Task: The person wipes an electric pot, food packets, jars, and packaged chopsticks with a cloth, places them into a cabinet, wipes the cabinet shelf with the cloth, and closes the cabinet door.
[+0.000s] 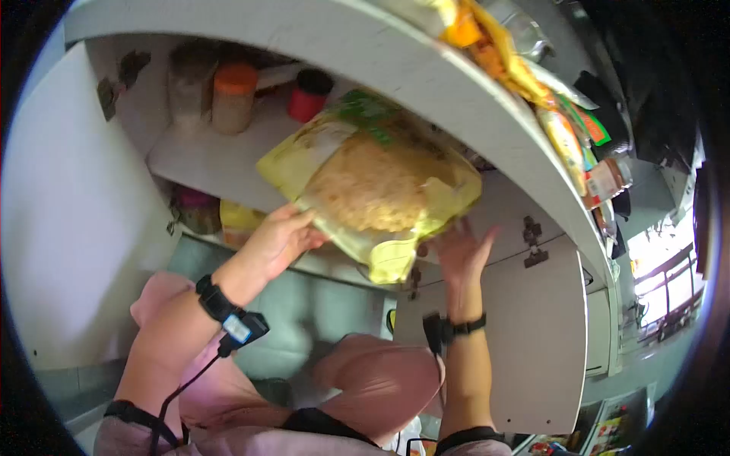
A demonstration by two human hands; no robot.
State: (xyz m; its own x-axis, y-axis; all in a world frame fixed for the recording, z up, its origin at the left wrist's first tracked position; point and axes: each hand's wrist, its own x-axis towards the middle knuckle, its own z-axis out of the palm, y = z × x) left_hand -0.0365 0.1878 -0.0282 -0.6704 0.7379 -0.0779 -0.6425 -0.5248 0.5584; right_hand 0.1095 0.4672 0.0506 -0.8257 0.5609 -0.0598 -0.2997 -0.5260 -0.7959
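A large yellow, partly clear bag [372,182] with pale brown contents hangs in front of the open cupboard. My left hand [285,239] grips its lower left edge, fingers closed on the plastic. At the bag's lower right corner is my right hand [462,251], its fingers spread and thumb apart; some fingertips are hidden behind the bag. Behind the bag, on the cupboard shelf [205,159], stand a jar with an orange lid [234,99] and a red container with a black lid [309,95].
White cupboard doors stand open at the left [76,220] and right [517,334]. The curved counter edge [365,38] runs above, with yellow packets [502,61] and a jar [606,182] on it. Below the shelf sits a yellow item [239,220].
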